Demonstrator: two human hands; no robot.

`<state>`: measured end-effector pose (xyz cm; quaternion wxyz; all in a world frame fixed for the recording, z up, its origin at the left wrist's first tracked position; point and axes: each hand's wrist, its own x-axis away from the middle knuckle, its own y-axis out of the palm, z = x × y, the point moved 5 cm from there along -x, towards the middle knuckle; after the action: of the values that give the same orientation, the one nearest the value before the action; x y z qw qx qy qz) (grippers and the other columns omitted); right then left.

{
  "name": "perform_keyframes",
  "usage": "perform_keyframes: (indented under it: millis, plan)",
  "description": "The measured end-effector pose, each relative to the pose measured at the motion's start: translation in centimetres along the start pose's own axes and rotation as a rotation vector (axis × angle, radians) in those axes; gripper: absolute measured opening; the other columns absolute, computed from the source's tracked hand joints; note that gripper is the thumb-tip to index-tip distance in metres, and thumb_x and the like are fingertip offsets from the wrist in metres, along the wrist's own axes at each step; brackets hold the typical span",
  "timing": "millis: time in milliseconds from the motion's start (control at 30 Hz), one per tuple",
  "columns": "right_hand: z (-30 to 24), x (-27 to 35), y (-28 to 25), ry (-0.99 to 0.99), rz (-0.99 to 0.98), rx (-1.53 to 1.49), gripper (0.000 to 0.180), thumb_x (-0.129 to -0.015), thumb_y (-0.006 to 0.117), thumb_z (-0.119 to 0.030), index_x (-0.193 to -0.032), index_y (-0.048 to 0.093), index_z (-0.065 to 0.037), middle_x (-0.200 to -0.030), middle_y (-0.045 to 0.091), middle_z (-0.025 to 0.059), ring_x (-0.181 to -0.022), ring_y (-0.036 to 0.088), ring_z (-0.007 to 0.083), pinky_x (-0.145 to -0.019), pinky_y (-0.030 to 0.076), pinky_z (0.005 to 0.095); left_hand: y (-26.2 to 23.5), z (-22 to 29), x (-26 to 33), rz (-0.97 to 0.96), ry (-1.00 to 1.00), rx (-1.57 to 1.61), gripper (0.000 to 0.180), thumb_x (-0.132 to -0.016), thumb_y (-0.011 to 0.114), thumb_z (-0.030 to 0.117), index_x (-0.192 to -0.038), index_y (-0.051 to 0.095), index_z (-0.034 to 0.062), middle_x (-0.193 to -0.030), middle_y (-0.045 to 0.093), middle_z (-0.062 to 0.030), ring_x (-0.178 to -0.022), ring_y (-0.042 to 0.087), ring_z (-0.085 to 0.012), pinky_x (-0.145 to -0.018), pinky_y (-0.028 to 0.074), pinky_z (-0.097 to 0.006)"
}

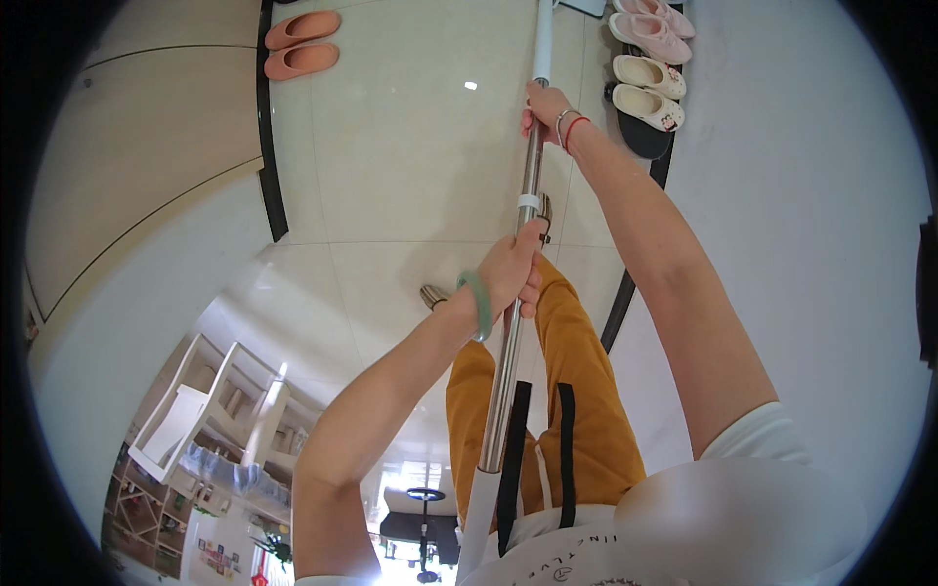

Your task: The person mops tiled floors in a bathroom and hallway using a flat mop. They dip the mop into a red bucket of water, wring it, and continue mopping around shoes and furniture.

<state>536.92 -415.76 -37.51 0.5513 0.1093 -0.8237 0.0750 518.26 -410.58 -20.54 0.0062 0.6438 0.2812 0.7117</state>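
Observation:
A long metal pole (498, 415) with white sections at both ends runs from near my body up and away past the top of the view. My left hand (513, 269), with a green bangle at the wrist, is wrapped round the pole's middle, just below a white collar. Farther up, my right hand (547, 109) grips the same pole below its white upper section; a red band and a bracelet circle that wrist. The far end of the pole lies beyond the top edge, beside a partly cut-off pale flat object (583, 6).
Orange slippers (302, 61) lie at the upper left by a dark baseboard. Several shoes, among them white clogs (649, 107), line the right wall. Pale floor tiles (410, 166) stretch ahead. A white chair (181, 430) stands at the lower left.

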Motion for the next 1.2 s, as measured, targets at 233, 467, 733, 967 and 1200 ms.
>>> perform_keyframes:
  millis: [233,467,733,967,1200]
  plan:
    - [11.5,6.5,3.5,0.107,0.072,-0.122,0.031,-0.089,0.035,-0.034,-0.084,0.036,-0.003,-0.053,0.045,0.0105,-0.040,0.046,0.0231,-0.038,0.047,0.0410,-5.5,-10.8,4.6,0.038,-0.032,-0.095,0.045,-0.087,0.039,0.053,-0.074,0.034,0.0098,-0.054,0.032,0.0011,-0.039,0.032,-0.0087,-0.034,0.031,-0.025]
    - [29.8,17.6,12.1,0.046,0.013,0.027,0.053,-0.090,0.030,-0.044,-0.066,0.044,0.002,-0.043,0.048,0.0141,-0.033,0.050,0.0267,-0.030,0.037,0.0356,-13.9,-27.5,14.6,0.115,-0.193,-0.165,0.046,-0.088,0.037,0.052,-0.072,0.037,0.0088,-0.051,0.035,-0.0007,-0.038,0.036,-0.0116,-0.034,0.034,-0.027]
    - [48.9,32.5,20.9,0.338,-0.093,-0.100,0.047,-0.090,0.032,-0.043,-0.069,0.039,-0.001,-0.044,0.045,0.0130,-0.033,0.048,0.0254,-0.031,0.039,0.0376,-15.9,-43.0,29.6,0.188,-0.601,0.216,0.038,-0.089,0.039,0.048,-0.076,0.036,0.0126,-0.050,0.027,0.0027,-0.039,0.030,-0.0083,-0.036,0.027,-0.024]
    - [44.2,30.6,16.5,0.230,-0.135,-0.144,0.047,-0.092,0.034,-0.036,-0.063,0.043,0.000,-0.047,0.048,0.0117,-0.037,0.051,0.0246,-0.035,0.044,0.0368,-14.9,-41.5,25.0,0.162,-0.460,-0.021,0.044,-0.089,0.037,0.050,-0.073,0.039,0.0094,-0.050,0.035,-0.0027,-0.038,0.038,-0.0132,-0.035,0.034,-0.028]
    - [36.2,17.2,2.5,0.055,0.114,0.010,0.040,-0.090,0.036,-0.036,-0.077,0.041,0.001,-0.052,0.048,0.0120,-0.039,0.050,0.0242,-0.034,0.044,0.0376,-6.6,-32.2,12.0,-0.007,-0.340,-0.088,0.049,-0.084,0.041,0.057,-0.074,0.034,0.0092,-0.054,0.033,-0.0016,-0.040,0.033,-0.0114,-0.036,0.035,-0.028]
